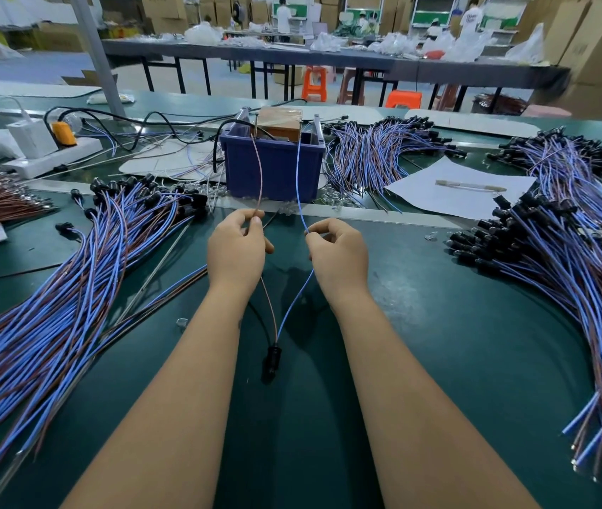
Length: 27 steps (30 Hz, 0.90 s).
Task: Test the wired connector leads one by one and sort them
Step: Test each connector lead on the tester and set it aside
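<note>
- At a green workbench heaped with wire harnesses, you hold one connector lead spread between both hands, its black connector hanging low between your forearms, just over the mat.
- Your left hand pinches the brown wire between thumb and forefinger; the other fingers curl loosely beneath.
- Your right hand pinches the blue wire the same way, at about the same height.
- From your fingers both wires run up and away to the blue bin, where their bare ends reach the brown-cased tester sitting in it; whether either tip actually touches a contact is too small to tell.
- The lead's long axis lies straight out from you, connector nearest your body, free ends farthest, so the lead forms a narrow V opening toward the bin.
- Each hand is equally near its own wire end; the brown goes left of the tester, the blue right.
- This looks like the test step itself, with sorting to follow.
- Piles of blue-and-brown leads lie to your left and to your right, and another heap sits beside the bin; which pile is tested stock cannot be told.
</note>
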{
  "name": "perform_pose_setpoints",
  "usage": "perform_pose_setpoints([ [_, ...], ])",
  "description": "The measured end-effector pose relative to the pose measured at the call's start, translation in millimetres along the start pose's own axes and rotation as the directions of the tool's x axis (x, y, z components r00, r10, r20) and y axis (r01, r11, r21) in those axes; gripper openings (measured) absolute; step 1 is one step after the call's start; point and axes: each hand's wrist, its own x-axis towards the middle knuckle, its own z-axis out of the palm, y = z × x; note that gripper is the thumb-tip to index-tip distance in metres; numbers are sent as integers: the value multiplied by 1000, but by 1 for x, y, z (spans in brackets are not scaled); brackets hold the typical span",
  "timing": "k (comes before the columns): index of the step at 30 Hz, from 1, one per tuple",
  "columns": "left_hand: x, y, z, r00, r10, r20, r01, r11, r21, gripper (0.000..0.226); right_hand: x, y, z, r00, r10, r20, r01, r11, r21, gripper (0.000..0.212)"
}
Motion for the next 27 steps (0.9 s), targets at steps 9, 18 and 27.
perform_pose_setpoints([
  [9, 1, -2, 2, 999, -30, 15, 30, 999, 12, 22, -1, 1, 0, 1000, -17, 2, 17, 1000, 4, 18],
  [18, -1, -1, 1, 998, -50, 45, 52, 998, -33, 22, -2, 0, -1, 999, -53, 11, 53, 998, -14, 14],
  [27, -1, -1, 0, 998, -47, 44, 48, 998, -37, 21, -3, 0, -2, 999, -38, 18, 38, 999, -10, 13],
])
